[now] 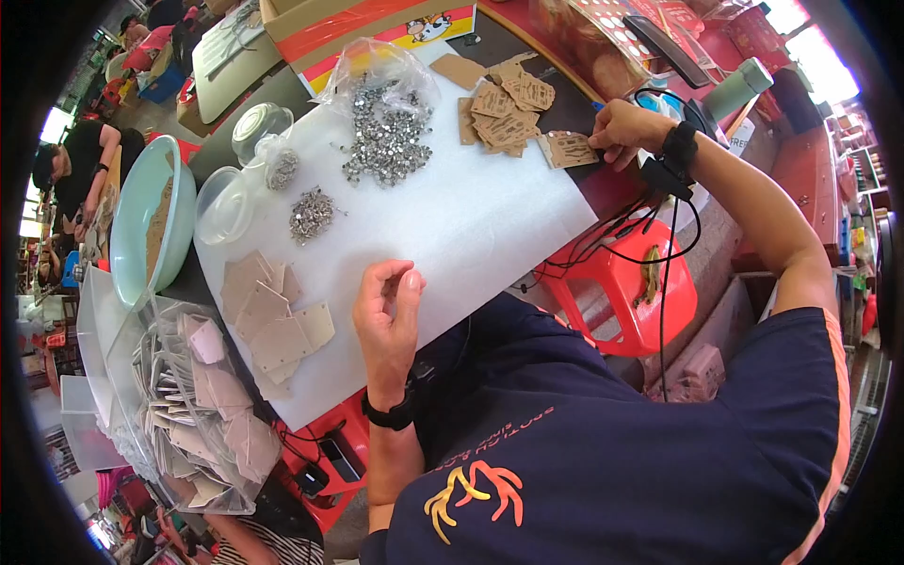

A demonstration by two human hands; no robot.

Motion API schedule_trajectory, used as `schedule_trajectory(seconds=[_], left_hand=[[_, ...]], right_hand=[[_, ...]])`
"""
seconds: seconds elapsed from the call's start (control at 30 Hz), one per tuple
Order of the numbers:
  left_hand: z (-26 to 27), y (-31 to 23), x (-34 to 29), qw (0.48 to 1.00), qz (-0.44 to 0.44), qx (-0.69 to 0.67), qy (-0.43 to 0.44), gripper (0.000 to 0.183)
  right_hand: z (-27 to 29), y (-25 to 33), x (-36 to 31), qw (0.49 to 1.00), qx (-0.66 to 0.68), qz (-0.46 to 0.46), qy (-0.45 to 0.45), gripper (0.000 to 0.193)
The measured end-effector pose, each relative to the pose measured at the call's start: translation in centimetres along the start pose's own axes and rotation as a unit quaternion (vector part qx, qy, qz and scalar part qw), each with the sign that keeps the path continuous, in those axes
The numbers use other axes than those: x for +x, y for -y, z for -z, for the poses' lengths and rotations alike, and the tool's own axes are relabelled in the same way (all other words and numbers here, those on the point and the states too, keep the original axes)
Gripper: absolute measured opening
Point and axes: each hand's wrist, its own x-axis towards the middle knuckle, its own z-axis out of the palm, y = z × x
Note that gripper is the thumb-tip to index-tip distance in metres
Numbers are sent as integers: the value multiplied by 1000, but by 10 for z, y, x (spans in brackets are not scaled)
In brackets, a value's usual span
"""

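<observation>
My right hand (629, 130) is at the far right corner of the white work sheet, its fingers closed at the edge of a printed brown card (571, 149). Beside that card lies a loose pile of similar printed cards (504, 113). My left hand (388, 306) hovers over the near edge of the sheet, its fingers loosely curled and the thumb apart, with nothing visible in them. Left of it are plain grey-beige card pieces (268, 311) with small holes. Farther back, small shiny metal pieces (386, 141) spill from a clear plastic bag (377, 71), near a smaller heap of metal pins (312, 215).
The white sheet (471, 221) covers the table. Clear round tubs (226, 207) and a pale green basin (155, 221) stand left, above a clear bag of card pieces (202, 405). A red stool (631, 292) and dangling black cables (667, 311) are at the right. Another person (89, 169) sits far left.
</observation>
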Motion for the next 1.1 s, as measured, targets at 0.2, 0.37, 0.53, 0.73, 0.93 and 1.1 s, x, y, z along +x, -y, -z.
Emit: schedule_trajectory(seconds=[0.2,0.37,0.53,0.73,0.93,1.1], left_hand=[[-4,0,3,1000,-15,9,-7,16],[-3,5,3,1000,-28,10,-8,17],[0,5,2,1000,-29,6,-1,17],[1,-1,2,1000,-26,-9,8,15],[2,3,1,999,-37,-4,11,13],[3,6,1,999,-41,-1,11,13]], right_hand=[[2,30,-6,995,-100,10,1,22],[-4,39,-7,986,-164,13,10,20],[4,17,-3,996,-83,20,15,22],[4,-5,-6,997,57,59,-12,23],[-16,-5,-23,978,-57,179,-92,25],[-28,-11,-20,923,-205,287,-152,32]])
